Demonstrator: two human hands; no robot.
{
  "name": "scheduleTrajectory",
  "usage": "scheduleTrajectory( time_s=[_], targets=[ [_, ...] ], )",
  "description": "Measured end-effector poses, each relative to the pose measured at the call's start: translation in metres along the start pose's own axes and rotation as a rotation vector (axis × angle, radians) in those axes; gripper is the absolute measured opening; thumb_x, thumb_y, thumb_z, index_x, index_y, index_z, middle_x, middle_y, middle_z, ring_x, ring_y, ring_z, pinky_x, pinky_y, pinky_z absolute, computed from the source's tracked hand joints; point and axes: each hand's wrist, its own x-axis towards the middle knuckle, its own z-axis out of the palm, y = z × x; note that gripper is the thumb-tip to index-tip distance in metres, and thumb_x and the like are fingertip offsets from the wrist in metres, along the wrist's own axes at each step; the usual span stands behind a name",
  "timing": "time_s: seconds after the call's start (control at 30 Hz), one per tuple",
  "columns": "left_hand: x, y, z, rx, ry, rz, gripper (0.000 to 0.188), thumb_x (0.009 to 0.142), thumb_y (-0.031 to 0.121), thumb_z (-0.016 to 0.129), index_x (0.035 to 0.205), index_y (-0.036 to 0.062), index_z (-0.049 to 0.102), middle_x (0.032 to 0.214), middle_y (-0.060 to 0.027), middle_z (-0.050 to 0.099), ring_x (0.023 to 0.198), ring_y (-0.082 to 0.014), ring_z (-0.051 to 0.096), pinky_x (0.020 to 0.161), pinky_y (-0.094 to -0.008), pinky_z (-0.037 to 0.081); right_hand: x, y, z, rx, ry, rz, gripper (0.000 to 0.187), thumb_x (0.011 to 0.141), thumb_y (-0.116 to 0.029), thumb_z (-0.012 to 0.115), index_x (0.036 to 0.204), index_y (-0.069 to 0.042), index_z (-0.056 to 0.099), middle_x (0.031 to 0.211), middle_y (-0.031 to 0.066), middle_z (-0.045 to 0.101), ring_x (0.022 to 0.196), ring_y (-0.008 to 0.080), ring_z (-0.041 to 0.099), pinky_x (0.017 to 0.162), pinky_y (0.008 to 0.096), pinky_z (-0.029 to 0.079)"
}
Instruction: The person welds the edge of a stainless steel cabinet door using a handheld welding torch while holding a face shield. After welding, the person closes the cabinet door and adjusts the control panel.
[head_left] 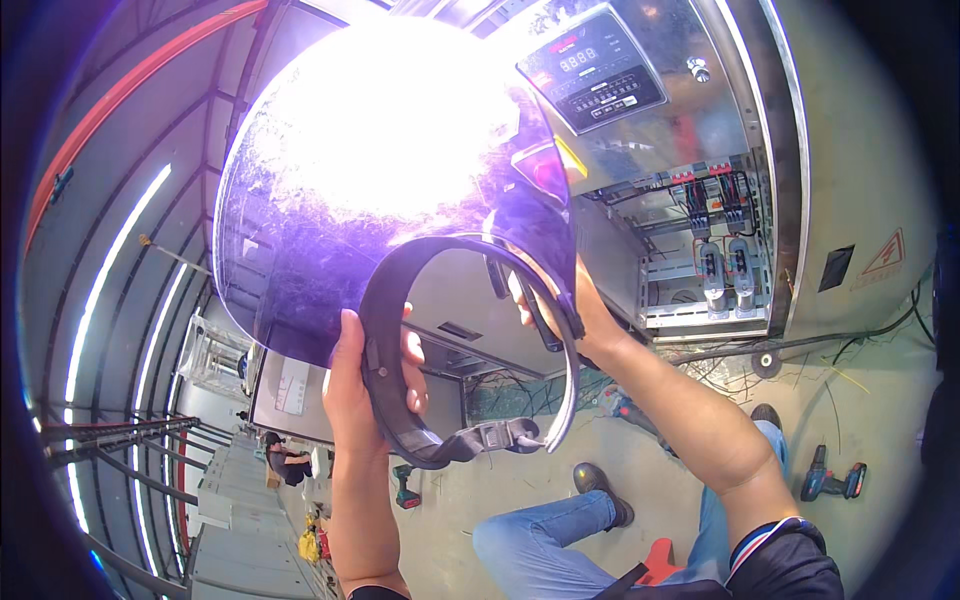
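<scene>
Before the open electrical cabinet (700, 230) we grip the face shield (390, 200) headband (400, 400) (glare-washed visor), left hand (360, 380) and right hand (590, 320) both closed on it, keeping it level.

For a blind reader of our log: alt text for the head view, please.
Both hands, left hand and right hand, hold up a face shield with a tinted visor by its dark headband. Behind it stands an open electrical cabinet; a cordless drill lies on the floor.

Both hands lift a face shield

Left hand (362, 385) and right hand (580, 312) grip the headband (400, 400) of the tinted face shield (330, 200) before an open electrical cabinet (690, 200).
</scene>
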Motion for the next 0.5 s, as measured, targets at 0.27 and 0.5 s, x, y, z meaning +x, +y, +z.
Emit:
scheduleTrajectory(
  time_s=[0.27, 0.5],
  targets=[
    [0.001, -0.002, -0.022, -0.144, -0.016, 0.128, 0.065, 0.111, 0.056, 0.032, 0.136, -0.0009, 0.054, 0.089, -0.0105, 0.065, 0.048, -0.0165, 0.055, 0.045, -0.0310, 0.047, 0.005, 0.007, -0.006, -0.004, 0.004, -0.066, 0.053, 0.105, -0.057, 0.054, 0.105, -0.005, 0.058, 0.066, -0.0008, 0.053, 0.049, 0.0070, 0.051, 0.047, 0.0248, 0.042],
    [-0.001, 0.005, -0.056, -0.203, 0.092, 0.364, 0.062, 0.113, 0.048, 0.033, 0.138, -0.0056, 0.050, 0.095, -0.0101, 0.060, 0.052, -0.0109, 0.051, 0.045, -0.0236, 0.041, 0.007, 0.003, -0.008, -0.062, 0.009, -0.015, 0.056, 0.106, -0.060, 0.051, 0.101, -0.005, 0.056, 0.065, -0.0005, 0.053, 0.049, 0.0085, 0.053, 0.045, 0.0262, 0.043]
  ],
)
